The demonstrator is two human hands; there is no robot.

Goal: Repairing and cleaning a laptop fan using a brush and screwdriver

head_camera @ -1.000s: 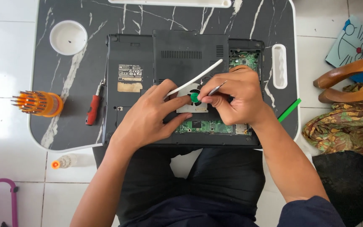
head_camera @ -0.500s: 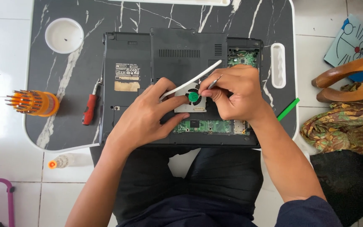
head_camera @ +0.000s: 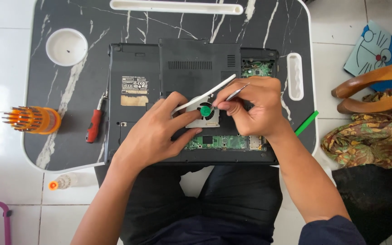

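A dark marble-patterned surface [head_camera: 91, 27] with a white rim stands on a white tiled floor [head_camera: 5, 54]. On it lies an opened laptop [head_camera: 178, 68], underside up, its green board [head_camera: 223, 142] exposed along the near edge. The left hand [head_camera: 153, 134] rests on the laptop, its fingers pinching a flat white pry tool [head_camera: 214, 88] that slants up to the right. The right hand [head_camera: 255, 111] grips a thin metal tool [head_camera: 237, 92], tip at the small green fan [head_camera: 206, 110] in the middle of the laptop. Left of the laptop lie a red screwdriver [head_camera: 94, 127] and an orange bit holder [head_camera: 35, 120]; a white cup recess [head_camera: 66, 46] sits beyond. A green stick [head_camera: 306, 123] pokes out by the right wrist.
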